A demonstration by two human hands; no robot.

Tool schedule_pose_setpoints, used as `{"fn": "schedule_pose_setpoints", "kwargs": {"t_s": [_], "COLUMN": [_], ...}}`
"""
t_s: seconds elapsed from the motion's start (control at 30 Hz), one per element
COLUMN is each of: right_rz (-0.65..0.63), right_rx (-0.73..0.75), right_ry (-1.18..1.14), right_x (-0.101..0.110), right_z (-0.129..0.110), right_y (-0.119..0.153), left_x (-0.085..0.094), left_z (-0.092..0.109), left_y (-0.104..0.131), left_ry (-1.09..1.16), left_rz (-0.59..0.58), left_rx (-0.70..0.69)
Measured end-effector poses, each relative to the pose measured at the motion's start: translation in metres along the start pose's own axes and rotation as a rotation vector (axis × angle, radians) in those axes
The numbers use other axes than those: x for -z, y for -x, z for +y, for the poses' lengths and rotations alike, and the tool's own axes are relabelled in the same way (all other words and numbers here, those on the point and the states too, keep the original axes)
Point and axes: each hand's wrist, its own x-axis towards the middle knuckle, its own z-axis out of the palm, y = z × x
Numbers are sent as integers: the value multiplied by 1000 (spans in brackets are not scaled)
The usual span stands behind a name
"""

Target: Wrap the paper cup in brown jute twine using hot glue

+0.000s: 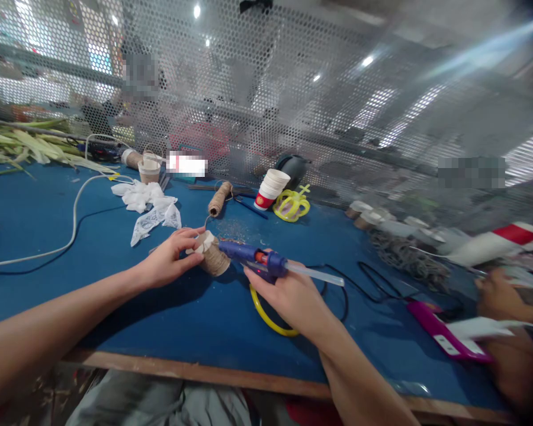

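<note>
Perforated screen (231, 71) across the top, blue tabletop (128, 319) below. Twine-wrapped cup (216, 261) just left of frame centre; left hand (171, 258) has its white end between partly curled fingers. Right hand (293, 296), right of centre, fingers closed round glue gun (244, 252), nozzle at the cup; contact unclear. Risks: if nozzle's hot, a slip leftward could burn left fingertips; tug on the strand toward twine spool (221, 199), upper centre, could tilt the cup.
</note>
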Motion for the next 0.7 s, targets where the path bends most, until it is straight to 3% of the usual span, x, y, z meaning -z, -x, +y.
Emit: {"fn": "schedule_pose_setpoints", "kwargs": {"t_s": [0.47,0.7], "right_rz": [-6,-39], "right_rx": [-3,107], "right_ry": [-55,28], "right_x": [-1,2], "right_z": [-2,3], "right_y": [5,5], "left_x": [0,3], "left_z": [2,2], "left_y": [1,0], "left_ry": [-8,-7], "left_rz": [-15,-51], "left_rx": [0,-24]}}
